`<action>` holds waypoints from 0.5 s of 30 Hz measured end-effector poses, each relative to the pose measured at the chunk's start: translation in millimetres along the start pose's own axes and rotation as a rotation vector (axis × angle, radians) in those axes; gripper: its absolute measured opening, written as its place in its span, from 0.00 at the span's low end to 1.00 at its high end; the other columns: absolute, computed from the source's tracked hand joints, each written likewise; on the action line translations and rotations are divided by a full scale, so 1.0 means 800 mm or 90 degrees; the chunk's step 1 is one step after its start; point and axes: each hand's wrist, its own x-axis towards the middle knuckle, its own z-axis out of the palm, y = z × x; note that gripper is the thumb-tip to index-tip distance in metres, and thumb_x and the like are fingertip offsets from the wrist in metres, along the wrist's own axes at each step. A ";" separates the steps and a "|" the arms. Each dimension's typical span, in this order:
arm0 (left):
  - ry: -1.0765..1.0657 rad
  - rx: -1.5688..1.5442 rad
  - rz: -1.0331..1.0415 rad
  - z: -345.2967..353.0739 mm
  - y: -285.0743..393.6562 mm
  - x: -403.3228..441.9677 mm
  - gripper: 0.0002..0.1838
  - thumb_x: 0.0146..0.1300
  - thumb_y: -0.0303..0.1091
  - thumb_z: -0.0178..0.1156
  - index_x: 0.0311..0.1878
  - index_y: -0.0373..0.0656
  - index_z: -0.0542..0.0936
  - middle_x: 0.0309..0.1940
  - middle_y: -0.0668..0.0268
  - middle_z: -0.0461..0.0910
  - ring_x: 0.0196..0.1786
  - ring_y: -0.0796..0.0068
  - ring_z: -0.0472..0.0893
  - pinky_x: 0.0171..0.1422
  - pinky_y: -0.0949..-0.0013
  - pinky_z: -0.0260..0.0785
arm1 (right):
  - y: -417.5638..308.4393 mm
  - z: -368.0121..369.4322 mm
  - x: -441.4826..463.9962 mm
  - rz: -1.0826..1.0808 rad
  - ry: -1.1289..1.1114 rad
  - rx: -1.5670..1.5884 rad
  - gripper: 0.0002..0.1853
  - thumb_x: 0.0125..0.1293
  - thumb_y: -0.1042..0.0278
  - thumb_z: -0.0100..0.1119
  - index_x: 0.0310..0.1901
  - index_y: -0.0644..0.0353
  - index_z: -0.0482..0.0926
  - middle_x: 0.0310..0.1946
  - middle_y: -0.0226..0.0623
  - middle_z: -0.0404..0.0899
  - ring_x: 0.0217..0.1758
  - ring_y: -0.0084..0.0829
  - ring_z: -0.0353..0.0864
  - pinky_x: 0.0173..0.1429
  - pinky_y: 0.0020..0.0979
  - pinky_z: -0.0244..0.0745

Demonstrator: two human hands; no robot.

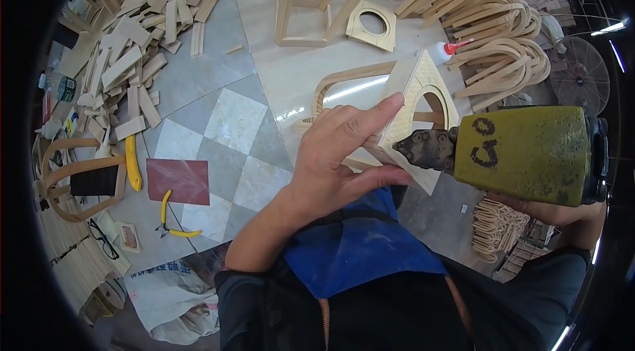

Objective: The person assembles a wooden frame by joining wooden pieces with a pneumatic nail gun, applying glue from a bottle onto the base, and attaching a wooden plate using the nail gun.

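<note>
My left hand (pixel 340 152) grips the edge of a light wooden frame (pixel 391 96), thumb and fingers apart around the piece. The frame has a bent, arched part and a flat panel with a round opening. A worn yellow-green nail gun (pixel 522 152) comes in from the right, its dark nose against or just over the panel's near corner; I cannot tell which. My right hand (pixel 546 209) is wrapped around the nail gun from below, mostly hidden behind its body.
A glue bottle with a red tip (pixel 440 53) stands behind the frame. Farther back are a square panel with a round hole (pixel 372 25) and stacked arched frames (pixel 493 13). Leftward lie wood strips (pixel 126 53), red sandpaper (pixel 177 181), yellow-handled pliers (pixel 178 232) and a yellow-handled tool (pixel 133 162).
</note>
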 end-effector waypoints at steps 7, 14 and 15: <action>-0.018 0.013 -0.011 -0.002 0.000 -0.002 0.52 0.44 0.41 0.90 0.76 0.40 0.81 0.46 0.67 0.85 0.44 0.73 0.77 0.55 0.70 0.71 | 0.011 0.014 0.003 -0.149 0.127 -0.110 0.19 0.73 0.61 0.68 0.64 0.39 0.87 0.63 0.28 0.87 0.63 0.39 0.90 0.68 0.49 0.87; -0.020 0.021 -0.004 -0.002 0.000 -0.001 0.52 0.44 0.41 0.90 0.76 0.40 0.81 0.48 0.66 0.86 0.44 0.73 0.78 0.55 0.69 0.72 | -0.001 -0.005 0.024 -0.134 0.053 -0.237 0.18 0.71 0.63 0.70 0.60 0.39 0.90 0.61 0.29 0.88 0.62 0.39 0.90 0.68 0.48 0.86; -0.018 0.020 0.000 -0.001 0.000 -0.001 0.52 0.44 0.41 0.90 0.76 0.40 0.81 0.48 0.66 0.86 0.44 0.73 0.78 0.55 0.69 0.72 | -0.001 -0.002 0.025 -0.129 0.070 -0.222 0.18 0.70 0.63 0.70 0.61 0.38 0.89 0.60 0.28 0.88 0.62 0.39 0.89 0.68 0.48 0.86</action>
